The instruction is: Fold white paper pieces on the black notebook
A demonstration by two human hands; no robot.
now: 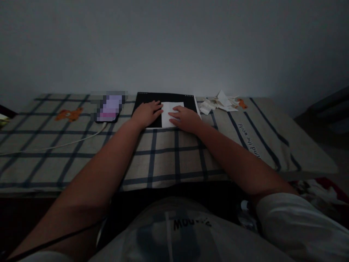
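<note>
Resting loosely spread right hand [187, 119] on white paper [166, 110], spread left hand [146, 113] on black pad [166, 97] beside it, paper scraps [224, 101] rightward, cabled phone [110, 107] leftward.

So both arms are stretched out in front, left forearm [106, 160] and right forearm [234, 156] angling inward from the elbows so they pretty much make a V. The left hand [146, 113] is palm-down with its fingers [157, 108] a bit spread and aimed rightward, while the right hand [187, 119] mirrors it, also palm-down, fingers loosely parted and pointing left, the two near but not touching.
</note>
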